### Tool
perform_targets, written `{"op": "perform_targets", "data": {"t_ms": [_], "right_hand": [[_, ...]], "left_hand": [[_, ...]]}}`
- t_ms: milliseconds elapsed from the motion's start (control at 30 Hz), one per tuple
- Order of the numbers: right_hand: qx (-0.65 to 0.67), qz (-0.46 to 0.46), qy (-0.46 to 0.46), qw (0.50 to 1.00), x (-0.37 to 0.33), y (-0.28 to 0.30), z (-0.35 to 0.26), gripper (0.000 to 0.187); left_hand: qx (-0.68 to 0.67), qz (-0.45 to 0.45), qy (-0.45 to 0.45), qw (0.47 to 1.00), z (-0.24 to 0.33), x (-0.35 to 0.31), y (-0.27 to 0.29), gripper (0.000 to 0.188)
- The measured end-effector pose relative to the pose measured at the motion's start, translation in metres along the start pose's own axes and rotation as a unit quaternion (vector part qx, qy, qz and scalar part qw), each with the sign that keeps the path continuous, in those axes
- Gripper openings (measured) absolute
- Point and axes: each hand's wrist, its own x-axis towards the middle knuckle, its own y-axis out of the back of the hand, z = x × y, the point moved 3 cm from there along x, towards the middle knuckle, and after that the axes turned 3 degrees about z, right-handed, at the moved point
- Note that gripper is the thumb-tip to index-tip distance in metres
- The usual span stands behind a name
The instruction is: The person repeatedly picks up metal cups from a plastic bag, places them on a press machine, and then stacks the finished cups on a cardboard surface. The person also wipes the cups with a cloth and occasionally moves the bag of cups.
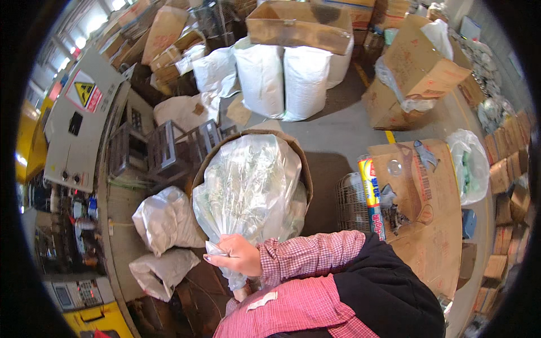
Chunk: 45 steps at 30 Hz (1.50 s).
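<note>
A large clear plastic bag (253,180), filled with whitish-green things I cannot make out, bulges from a round brown container (307,169). Its mouth is bunched into a neck, and my right hand (236,256) is closed around that neck. Below it, the loose end of the plastic hangs toward my body. Only a bit of my left hand (241,293) shows by this loose end; its fingers are hidden.
Pale sacks (169,219) lie left, beside a grey control cabinet (84,124). Full white sacks (304,81) stand ahead, a cardboard box (298,25) above them. On my right are a cardboard-topped surface (422,225), a wire basket (350,197) and a colourful long box (371,191).
</note>
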Motion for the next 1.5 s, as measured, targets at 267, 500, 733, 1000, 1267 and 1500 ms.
{"op": "perform_targets", "data": {"t_ms": [267,500,733,1000,1267,1500], "right_hand": [[-0.102,0.199,0.061,0.973,0.076,0.111,0.044,0.039],[-0.151,0.409,-0.214,0.874,0.11,0.29,0.22,0.027],[-0.244,0.411,-0.113,0.871,0.087,0.383,0.269,0.06],[-0.245,0.254,-0.292,0.889,0.074,0.27,0.3,0.086],[-0.156,0.304,-0.293,0.893,-0.034,0.31,0.222,0.035],[-0.169,0.454,-0.335,0.808,-0.136,0.333,0.153,0.044]], "left_hand": [[0.008,-0.168,0.006,0.986,0.023,0.14,-0.107,0.049],[0.043,-0.18,0.254,0.949,0.019,0.317,-0.256,0.046],[0.288,-0.288,-0.173,0.897,0.053,0.375,-0.455,0.049],[0.736,-0.594,-0.279,0.165,-0.051,0.409,-0.475,0.023],[0.84,-0.517,-0.163,-0.004,-0.082,0.46,-0.462,0.033],[0.842,-0.51,-0.17,0.046,-0.089,0.476,-0.492,0.031]]}}
